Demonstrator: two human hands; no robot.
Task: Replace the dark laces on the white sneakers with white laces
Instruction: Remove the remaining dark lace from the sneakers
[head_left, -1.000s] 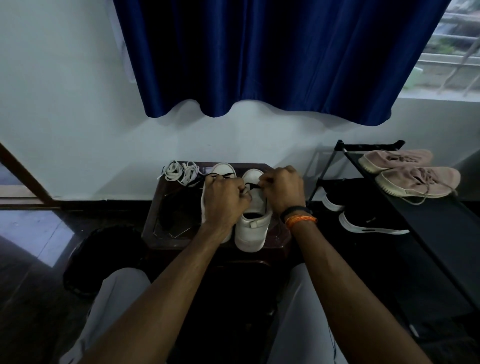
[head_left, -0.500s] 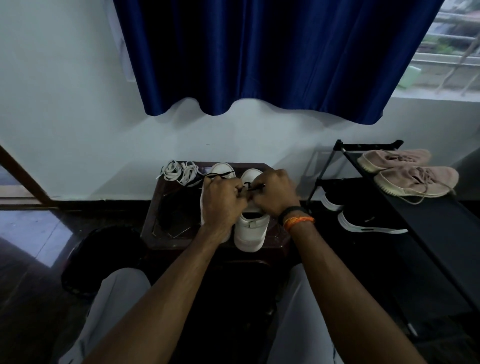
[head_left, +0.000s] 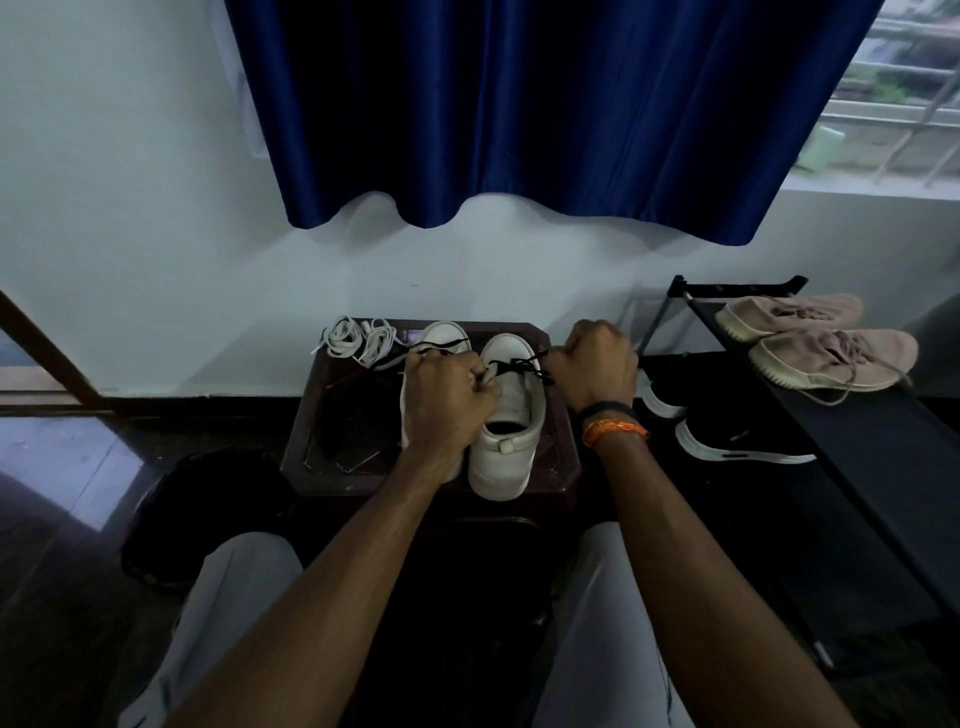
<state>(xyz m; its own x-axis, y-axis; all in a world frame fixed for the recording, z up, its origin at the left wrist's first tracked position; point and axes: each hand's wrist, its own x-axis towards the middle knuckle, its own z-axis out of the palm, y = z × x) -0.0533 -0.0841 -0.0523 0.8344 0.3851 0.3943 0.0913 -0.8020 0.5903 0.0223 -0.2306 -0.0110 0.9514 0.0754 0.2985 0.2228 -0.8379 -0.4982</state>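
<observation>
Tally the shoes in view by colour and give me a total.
White sneakers on the small table: 2, the left sneaker and the right sneaker
Pink sneakers on the rack's top shelf: 2, the far one and the near one
Black shoes with white soles on the rack's lower shelf: 2, the near one and the far one
Total: 6 shoes

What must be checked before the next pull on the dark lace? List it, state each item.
1. Right hand grips the dark lace: ok.
2. Left hand pinches the lace's other side: ok.
3. Right sneaker upright on the small table: ok.
4. Lace free of all eyelets: not ok.
5. White laces within reach on the table: ok.
6. Left sneaker unlaced: cannot tell.
</observation>
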